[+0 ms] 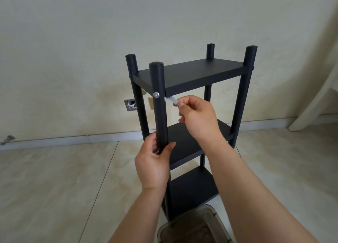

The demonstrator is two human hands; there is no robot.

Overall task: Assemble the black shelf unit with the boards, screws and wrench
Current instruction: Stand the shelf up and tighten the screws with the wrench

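- Head view: the left hand [152, 166] curls round the near front post [159, 105] of the tall black three-board shelf unit [190, 125], which stands upright on the pale tiled floor [54, 178] by the wall.
- The right hand [198, 119] pinches a small silver wrench [172, 100], blurred, its tip just beside the round silver screw [156, 95].
- Risk, as I judge it: the wrench could slip off the screw head, or the unit could twist if the left grip slackens.
- All three matte boards look seated.

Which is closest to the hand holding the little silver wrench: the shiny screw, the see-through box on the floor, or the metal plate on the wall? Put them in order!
From the right hand:
1. Shiny screw, just left on the front post.
2. Metal plate, farther left, behind the shelf unit.
3. See-through box, far below on the floor.
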